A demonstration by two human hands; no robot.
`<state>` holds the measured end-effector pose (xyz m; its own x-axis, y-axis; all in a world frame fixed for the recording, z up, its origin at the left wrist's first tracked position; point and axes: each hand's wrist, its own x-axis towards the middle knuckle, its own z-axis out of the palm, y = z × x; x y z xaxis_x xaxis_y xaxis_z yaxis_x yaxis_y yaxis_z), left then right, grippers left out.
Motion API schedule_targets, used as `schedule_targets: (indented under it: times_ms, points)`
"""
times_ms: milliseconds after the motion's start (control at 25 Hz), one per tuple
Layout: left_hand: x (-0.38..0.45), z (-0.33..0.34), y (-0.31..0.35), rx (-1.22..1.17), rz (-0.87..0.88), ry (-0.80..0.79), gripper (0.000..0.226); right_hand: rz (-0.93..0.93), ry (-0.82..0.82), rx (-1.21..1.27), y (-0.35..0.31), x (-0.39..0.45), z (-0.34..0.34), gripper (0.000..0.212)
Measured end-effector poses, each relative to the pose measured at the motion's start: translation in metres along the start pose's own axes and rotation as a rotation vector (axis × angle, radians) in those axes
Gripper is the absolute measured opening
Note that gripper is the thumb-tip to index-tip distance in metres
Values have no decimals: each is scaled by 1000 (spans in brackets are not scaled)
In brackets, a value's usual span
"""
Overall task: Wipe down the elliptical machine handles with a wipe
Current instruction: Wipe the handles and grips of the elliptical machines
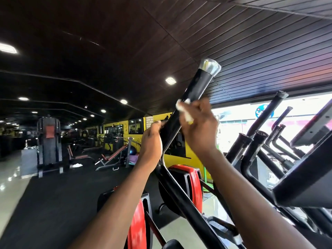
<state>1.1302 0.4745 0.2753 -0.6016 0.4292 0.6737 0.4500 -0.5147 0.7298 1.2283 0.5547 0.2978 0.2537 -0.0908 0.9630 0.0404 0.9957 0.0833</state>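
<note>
Both forearms reach up to the handle [181, 112], which slants up and right. Right hand [198, 126] clamps the wipe [185, 110] around it just below the silver cap [210, 66]; left hand [151, 141] grips the bar lower.

Neighbouring handles [258, 141] crowding right side

Tilted black handle [195, 88], white wipe [184, 109] against it

On the handle [195, 87], the right hand [199, 126] with the wipe [183, 108] sits above the left hand [150, 142].
</note>
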Motion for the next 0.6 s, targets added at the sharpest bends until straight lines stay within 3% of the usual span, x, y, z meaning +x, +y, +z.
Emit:
schedule_targets:
  times_ms: [80, 200, 280, 400, 480, 600]
  points:
    - [-2, 6, 10, -9, 5, 6, 39, 80, 68, 16, -4, 13, 0, 24]
    - [0, 12, 23, -1, 17, -2, 39, -153, -196, -79, -7, -28, 5, 25]
    - [3, 16, 30, -38, 23, -15, 43, -186, -261, -24, 2, -27, -5, 20]
    - [7, 24, 34, 34, 24, -35, 58, 58, 95, 109, 12, 28, -20, 26]
    - [7, 31, 41, 34, 32, -52, 62, 136, 188, 158, 7, 40, -18, 31]
    - [9, 38, 56, -31, 42, -28, 56, 6, -77, 132, 7, -6, -6, 31]
